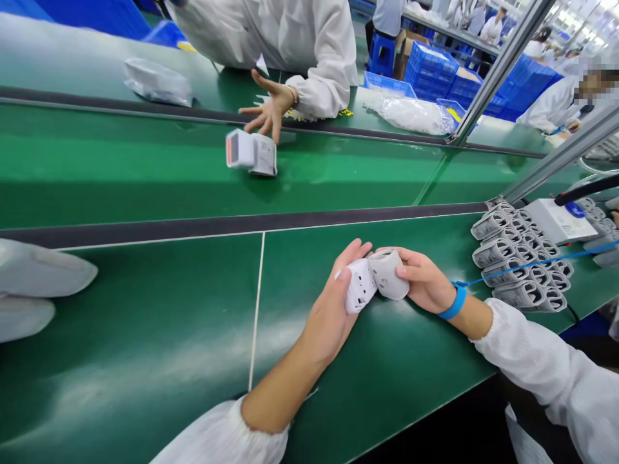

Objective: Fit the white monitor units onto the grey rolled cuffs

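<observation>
A white wrist blood pressure monitor is in my hands above the green bench, its white plastic case (360, 287) beside a rolled grey cuff (388, 276). My left hand (329, 306) grips the case between thumb and fingers; the side with small dark slots faces me. My right hand (425, 278) pinches the cuff's right side with thumb and fingers. Case and cuff touch, but I cannot tell how they are joined. Around my right wrist is a blue strap (454, 303) with a blue cord.
Several rolled grey cuffs (515, 258) stand at the right, near a white box (561, 219). Across the belt (145, 167), a co-worker's spread hand (273, 106) is at another monitor (251, 153). Grey-white rounded objects (43, 270) lie left. A metal post (503, 71) rises behind.
</observation>
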{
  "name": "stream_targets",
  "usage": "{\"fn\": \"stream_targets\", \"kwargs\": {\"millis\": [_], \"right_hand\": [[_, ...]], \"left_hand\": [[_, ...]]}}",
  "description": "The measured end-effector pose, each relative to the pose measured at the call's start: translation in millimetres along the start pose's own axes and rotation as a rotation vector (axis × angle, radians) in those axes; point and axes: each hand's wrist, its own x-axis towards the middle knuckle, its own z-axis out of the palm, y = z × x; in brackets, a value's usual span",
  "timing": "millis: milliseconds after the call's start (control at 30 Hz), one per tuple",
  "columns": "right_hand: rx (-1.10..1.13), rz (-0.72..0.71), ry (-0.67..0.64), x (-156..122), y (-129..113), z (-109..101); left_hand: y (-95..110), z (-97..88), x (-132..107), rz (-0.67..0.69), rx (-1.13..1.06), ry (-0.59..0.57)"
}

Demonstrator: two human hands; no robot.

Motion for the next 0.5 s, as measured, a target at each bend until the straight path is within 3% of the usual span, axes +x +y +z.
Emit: {"fn": "stream_targets", "kwargs": {"millis": [200,500], "right_hand": [[-0.060,-0.044,0.073,-2.0,4.1,3.4],[-0.195,-0.150,0.084,-3.0,14.2,5.9]], "left_hand": [[-9.0,-9.3,-1.2,0.066,0.165,-0.053],[-14.8,-14.3,-7.5,0.135,0.352,-0.097]]}}
